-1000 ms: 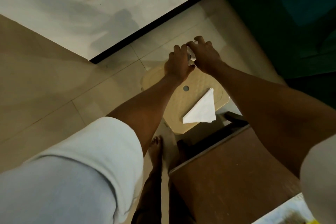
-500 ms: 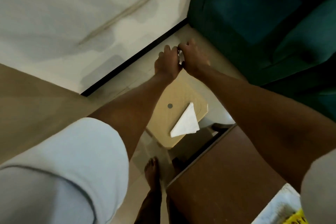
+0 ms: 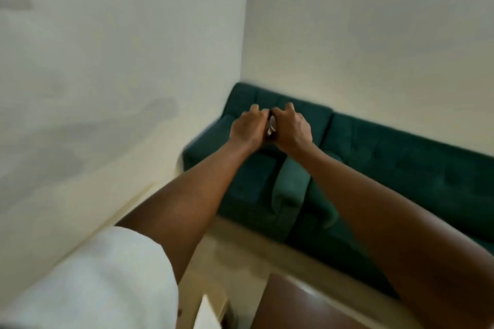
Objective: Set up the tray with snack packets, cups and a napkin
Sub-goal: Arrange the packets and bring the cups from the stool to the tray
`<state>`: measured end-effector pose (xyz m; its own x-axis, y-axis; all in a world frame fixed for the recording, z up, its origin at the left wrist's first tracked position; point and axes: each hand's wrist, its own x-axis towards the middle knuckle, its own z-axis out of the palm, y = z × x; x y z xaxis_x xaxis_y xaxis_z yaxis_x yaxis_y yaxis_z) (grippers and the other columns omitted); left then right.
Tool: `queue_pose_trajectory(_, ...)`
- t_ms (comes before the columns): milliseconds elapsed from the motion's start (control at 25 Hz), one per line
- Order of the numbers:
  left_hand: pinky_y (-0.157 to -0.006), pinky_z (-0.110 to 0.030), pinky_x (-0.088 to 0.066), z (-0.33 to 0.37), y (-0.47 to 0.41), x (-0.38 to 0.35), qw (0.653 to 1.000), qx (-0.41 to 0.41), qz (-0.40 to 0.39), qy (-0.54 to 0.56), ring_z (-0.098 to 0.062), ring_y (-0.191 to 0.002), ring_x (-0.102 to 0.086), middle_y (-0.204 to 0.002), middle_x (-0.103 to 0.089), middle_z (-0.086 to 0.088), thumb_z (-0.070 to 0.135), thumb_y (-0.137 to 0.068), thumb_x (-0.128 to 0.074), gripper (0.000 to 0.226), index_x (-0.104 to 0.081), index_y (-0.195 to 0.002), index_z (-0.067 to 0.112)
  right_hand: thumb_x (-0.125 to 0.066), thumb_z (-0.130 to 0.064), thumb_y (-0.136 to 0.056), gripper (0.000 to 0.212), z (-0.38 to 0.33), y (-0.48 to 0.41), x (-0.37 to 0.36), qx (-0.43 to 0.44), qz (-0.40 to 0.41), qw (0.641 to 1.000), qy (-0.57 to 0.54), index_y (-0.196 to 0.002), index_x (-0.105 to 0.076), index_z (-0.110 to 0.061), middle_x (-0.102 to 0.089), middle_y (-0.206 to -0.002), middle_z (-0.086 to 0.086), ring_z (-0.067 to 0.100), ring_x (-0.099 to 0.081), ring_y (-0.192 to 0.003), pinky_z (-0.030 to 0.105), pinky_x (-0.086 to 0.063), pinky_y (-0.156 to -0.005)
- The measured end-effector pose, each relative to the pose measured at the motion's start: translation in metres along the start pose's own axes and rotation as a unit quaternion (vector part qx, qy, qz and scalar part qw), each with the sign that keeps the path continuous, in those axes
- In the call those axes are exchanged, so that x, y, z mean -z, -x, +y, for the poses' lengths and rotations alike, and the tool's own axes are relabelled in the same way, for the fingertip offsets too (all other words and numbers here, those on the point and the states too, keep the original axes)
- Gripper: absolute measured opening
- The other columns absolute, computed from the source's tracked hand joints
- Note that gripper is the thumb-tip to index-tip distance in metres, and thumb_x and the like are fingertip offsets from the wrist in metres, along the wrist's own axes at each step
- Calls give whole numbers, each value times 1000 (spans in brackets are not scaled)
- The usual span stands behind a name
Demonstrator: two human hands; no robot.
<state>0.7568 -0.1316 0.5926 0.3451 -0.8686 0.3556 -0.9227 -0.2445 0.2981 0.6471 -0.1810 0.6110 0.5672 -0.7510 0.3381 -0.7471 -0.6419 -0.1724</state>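
Both arms stretched out fwd, hands meeting at approx centre frame w/ the green sofa (image 3: 401,168) behind them. Left hand (image 3: 250,128) and right hand (image 3: 292,129) are each curled shut around one small pale object (image 3: 272,124) pinched between them; only a sliver shows in the gap, whitish-grey, too hidden and blurred to say if it's a cup, a packet or smth else. Its visible part runs roughly 12-to-6, upright between the two palms, so both hands are equally near, one on each side (left at its 9, right at its 3). No tray in view, no snack packets or cups I can identify. A white corner (image 3: 207,314) at 6 o'clock bottom edge could be the napkin, can't confirm. Brown surface (image 3: 307,304) sits at approx 5 o'clock from the hands, low in frame and well apart from them. White sleeve (image 3: 93,283) at 7. Judgement: the held thing is being carried or worked on in mid-air; the next move prob. turns on bringing it back down toward 5–6 o'clock where the surface lies, since the hands are up and away from it. Frame is motion-blurred, so details are limited.
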Motion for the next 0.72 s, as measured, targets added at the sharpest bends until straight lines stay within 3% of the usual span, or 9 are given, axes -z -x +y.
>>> queue_pose_trajectory(120, -81, -48, -58, 118, -20, 50, 997, -76, 21, -3, -36, -107, -67, -120, -59, -11, 36, -91, -71, 44, -59, -128, 16, -75, -29, -91, 35, 67, 21, 116, -40, 42, 998, 23, -125, -66, -23, -56, -122, 11, 37, -68, -103, 40, -55, -78)
queue_pose_trajectory(320, -90, -44, -59, 300, -1, 83, 989, -144, -7, 27, -34, -110, -68, -127, -60, -9, 36, -82, -81, 59, -58, -134, 22, -72, -31, -93, 41, 188, 105, 238, -95, 90, 990, 47, -132, -64, -25, -57, -122, 12, 37, -69, -101, 42, -59, -78)
queue_pose_trajectory(520, -90, -40, -56, 456, 54, 56, 982, -168, -59, 65, -30, -114, -67, -130, -62, -6, 30, -80, -84, 60, -59, -134, 23, -66, -28, -98, 31, 306, 210, 309, -156, 79, 983, 48, -128, -65, -21, -57, -123, 13, 36, -68, -101, 43, -60, -85)
queue_pose_trajectory(720, -75, -35, -50, 580, 105, 4, 974, -192, -92, 82, -29, -106, -68, -122, -67, -6, 30, -82, -79, 46, -59, -121, 18, -64, -30, -100, 27, 408, 287, 346, -198, 50, 975, 87, -122, -64, -15, -55, -122, 15, 33, -65, -99, 46, -59, -89)
